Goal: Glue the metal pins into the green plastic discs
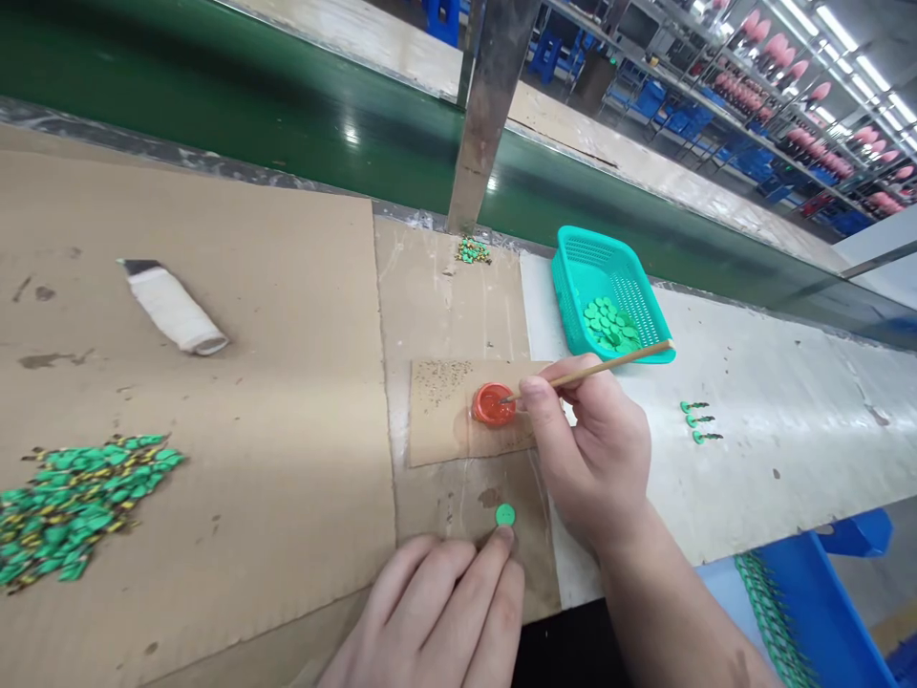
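Head view: hands apart, right hand (591,459) holding wooden brush (602,369) in orange paint cup (494,404), left hand (430,616) pinning green disc (505,515), drips could spot it.

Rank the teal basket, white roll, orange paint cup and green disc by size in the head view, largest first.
1. Teal basket
2. White roll
3. Orange paint cup
4. Green disc

The disc lies nearest the camera yet still looks smallest.
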The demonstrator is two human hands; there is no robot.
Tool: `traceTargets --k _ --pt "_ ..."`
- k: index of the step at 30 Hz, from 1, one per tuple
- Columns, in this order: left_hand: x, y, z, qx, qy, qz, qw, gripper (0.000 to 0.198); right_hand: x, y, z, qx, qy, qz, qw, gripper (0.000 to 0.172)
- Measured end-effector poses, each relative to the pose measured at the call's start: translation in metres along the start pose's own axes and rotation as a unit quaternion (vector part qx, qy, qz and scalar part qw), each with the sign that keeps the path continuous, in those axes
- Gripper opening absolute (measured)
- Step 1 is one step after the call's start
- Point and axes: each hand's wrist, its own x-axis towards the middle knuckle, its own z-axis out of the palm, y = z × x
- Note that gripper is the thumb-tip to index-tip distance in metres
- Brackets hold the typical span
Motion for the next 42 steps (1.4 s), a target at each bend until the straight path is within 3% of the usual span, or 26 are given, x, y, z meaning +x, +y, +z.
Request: traceTargets --k 3,8,14,19,23,27,30,33,38,42 --pt "0.003 -0.002 -0.006 0.004 -0.031 0.014 0.999 0.031 0.0 0.001 0.001 0.001 0.002 -0.006 1.0 0.018" --pt "-0.001 0.002 0.001 -0.007 0.006 -0.015 1.0 0.035 0.0 -0.001 0.0 0.027 0.003 0.003 1.0 0.014" --pt "-0.002 0.003 0.005 -0.018 0.03 -0.01 0.999 0.031 -0.02 -0.006 -0.022 0.081 0.085 0.003 0.993 0.012" --pt "0.001 0.0 -0.001 -0.012 0.021 -0.005 1.0 0.034 -0.043 0.007 -0.036 0.026 0.034 0.069 0.997 0.014" --pt "0.003 0.001 -0.003 -0.039 0.01 -0.021 0.999 0.021 -0.049 0.014 -0.034 0.026 0.016 0.071 0.997 0.015" --pt "0.002 0.004 0.0 -0.056 0.016 -0.033 0.998 0.041 -0.05 0.012 -0.035 0.033 0.024 0.074 0.996 0.016" --pt "0.0 0.004 -0.001 -0.054 0.008 -0.035 0.998 0.037 -0.056 0.006 -0.039 0.059 0.041 0.059 0.996 0.02" --pt "-0.002 0.003 -0.004 -0.037 -0.011 -0.029 0.999 0.02 -0.066 -0.004 -0.041 0.096 0.016 0.022 0.995 0.026" --pt "-0.001 0.002 -0.008 -0.006 -0.022 -0.001 1.0 0.04 -0.08 -0.018 -0.035 0.117 -0.027 -0.032 0.992 0.033" --pt "-0.002 0.003 -0.007 -0.009 -0.049 -0.002 0.999 0.036 -0.08 -0.02 -0.033 0.107 -0.041 -0.04 0.993 0.031"
